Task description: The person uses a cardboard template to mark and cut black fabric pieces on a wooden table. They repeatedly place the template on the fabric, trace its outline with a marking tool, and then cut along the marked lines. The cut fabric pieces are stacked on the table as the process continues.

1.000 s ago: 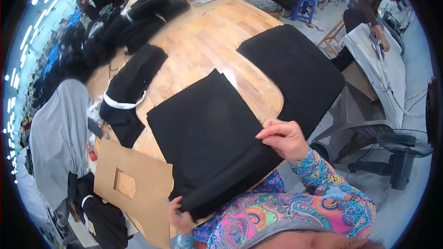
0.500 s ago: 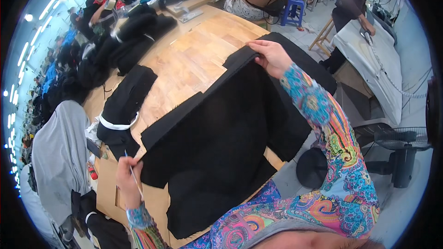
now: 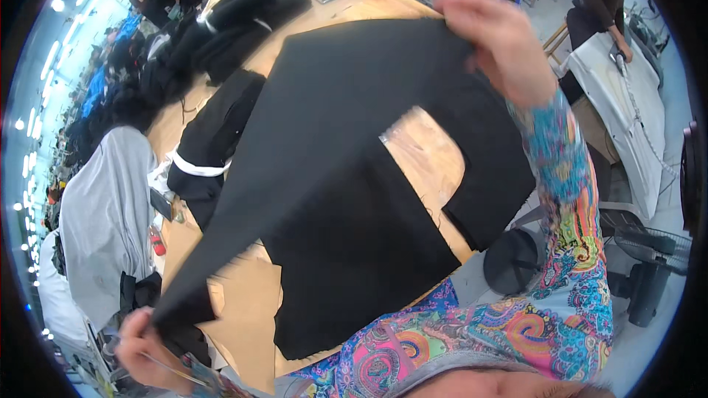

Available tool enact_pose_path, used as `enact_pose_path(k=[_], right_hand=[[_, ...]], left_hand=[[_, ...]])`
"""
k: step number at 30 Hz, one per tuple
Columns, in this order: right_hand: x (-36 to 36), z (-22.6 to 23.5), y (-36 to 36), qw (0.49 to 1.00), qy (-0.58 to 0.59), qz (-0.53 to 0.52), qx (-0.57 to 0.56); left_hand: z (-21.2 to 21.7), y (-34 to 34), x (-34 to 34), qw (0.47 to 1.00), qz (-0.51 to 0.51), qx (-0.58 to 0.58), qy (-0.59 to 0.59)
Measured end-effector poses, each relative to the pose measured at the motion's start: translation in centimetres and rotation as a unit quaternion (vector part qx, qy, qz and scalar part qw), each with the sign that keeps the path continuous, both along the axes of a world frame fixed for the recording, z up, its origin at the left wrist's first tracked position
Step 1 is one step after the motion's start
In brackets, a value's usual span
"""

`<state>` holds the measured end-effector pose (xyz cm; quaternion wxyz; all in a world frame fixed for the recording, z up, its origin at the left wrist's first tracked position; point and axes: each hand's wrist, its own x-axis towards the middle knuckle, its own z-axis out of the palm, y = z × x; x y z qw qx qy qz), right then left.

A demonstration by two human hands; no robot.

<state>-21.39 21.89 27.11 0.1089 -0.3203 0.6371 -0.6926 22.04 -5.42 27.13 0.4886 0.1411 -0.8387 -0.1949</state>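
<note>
Left hand (image 3: 146, 350), lower left, pinches a corner of the cloth (image 3: 324, 81), which spans upper centre to lower left; blurred right hand (image 3: 509, 51), upper right, meets its edge, grip impossible to tell

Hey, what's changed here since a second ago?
Your right hand moved forward, away from you; your left hand went leftward. The black cloth between them is now lifted and spread wide; the right hand's grip is blurred. The white-banded black bundle and draped grey cloth stayed put.

Black cloth (image 3: 324, 88) in left hand (image 3: 150, 352)
</note>
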Motion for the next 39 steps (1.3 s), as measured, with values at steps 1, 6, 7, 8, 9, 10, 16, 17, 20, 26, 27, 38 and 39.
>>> enact_pose_path(k=[1, 6, 7, 8, 9, 10, 16, 17, 20, 26, 27, 38, 39], right_hand=[[0.5, -2.9, 0.9, 0.998, -0.034, 0.029, 0.041], [8.3, -14.3, 4.1, 0.961, -0.19, 0.05, 0.193], [9.7, -16.9, 5.3, 0.96, -0.177, 0.041, 0.215], [11.3, -19.1, 6.0, 0.944, -0.225, 0.033, 0.24], [12.7, -21.2, 6.3, 0.936, -0.245, 0.028, 0.252], [14.1, -23.4, 7.0, 0.945, -0.213, 0.022, 0.248], [17.8, -25.3, 7.4, 0.916, 0.179, -0.069, 0.352], [17.9, -25.2, 7.4, 0.9, 0.202, -0.072, 0.378], [18.2, -23.0, 6.5, 0.867, 0.292, -0.073, 0.396], [22.2, -18.0, -1.0, 0.891, 0.337, 0.232, 0.197], [24.1, -19.6, -2.0, 0.879, 0.363, 0.233, 0.201], [22.6, -18.9, -5.1, 0.896, 0.321, 0.265, 0.157], [22.6, -18.6, -5.4, 0.893, 0.335, 0.258, 0.155]], left_hand=[[-0.7, 1.7, 0.8, 0.995, -0.067, 0.064, -0.034], [-7.9, 4.8, 5.3, 0.954, 0.023, 0.122, -0.272], [-9.6, 4.8, 5.9, 0.936, 0.024, 0.146, -0.318], [-11.6, 5.1, 6.9, 0.922, 0.03, 0.209, -0.325], [-13.6, 5.5, 8.2, 0.911, 0.034, 0.227, -0.343], [-15.5, 5.9, 8.9, 0.897, 0.037, 0.279, -0.341], [-20.3, 5.7, 10.6, 0.782, 0.006, 0.455, -0.426], [-20.6, 5.2, 10.9, 0.751, -0.011, 0.505, -0.426], [-20.2, 3.5, 10.9, 0.722, -0.057, 0.595, -0.348], [-13.7, 3.3, 5.3, 0.83, -0.095, 0.475, -0.277], [-12.6, 3.5, 4.7, 0.843, -0.111, 0.448, -0.276], [-7.5, 2.4, 6.1, 0.795, -0.176, 0.531, -0.235], [-7.1, 2.7, 5.3, 0.809, -0.182, 0.521, -0.2]])
